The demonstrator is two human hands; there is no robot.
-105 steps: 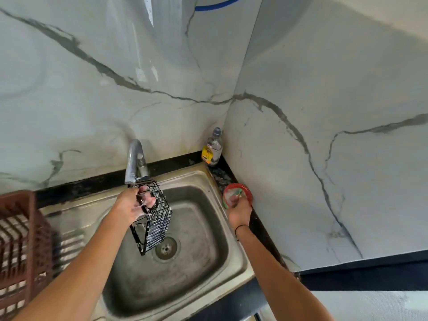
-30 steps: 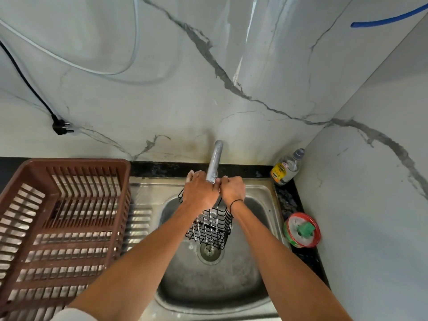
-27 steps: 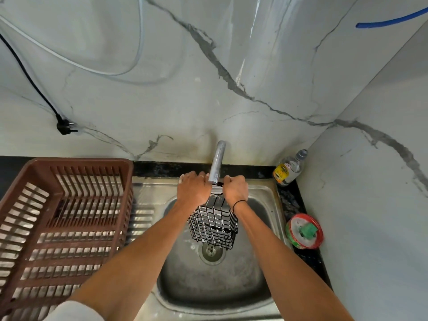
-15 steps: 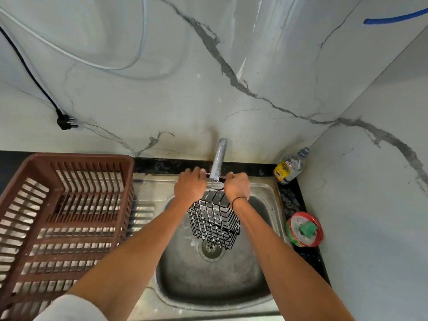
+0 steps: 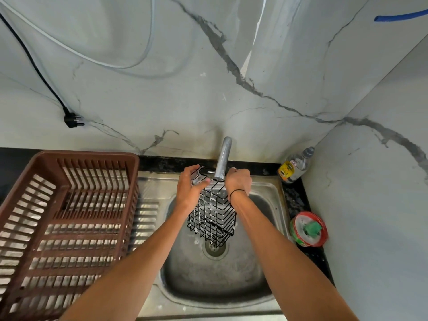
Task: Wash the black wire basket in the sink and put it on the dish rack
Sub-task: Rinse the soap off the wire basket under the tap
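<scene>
The black wire basket (image 5: 212, 216) hangs tilted under the faucet (image 5: 223, 158), over the sink (image 5: 266, 188) drain, as you rinse it. Your left hand (image 5: 188, 191) grips its upper end beside the faucet, fingers curled round the rim; your right hand (image 5: 238, 183) clasps the opposite side of that rim, just right of the faucet. Wet and flecked with suds, it looks light and stiff but likely slippery, so hook your fingers through the wires rather than pinching them. The brown dish rack (image 5: 67, 218) waits to the left of the faucet, beside the sink.
</scene>
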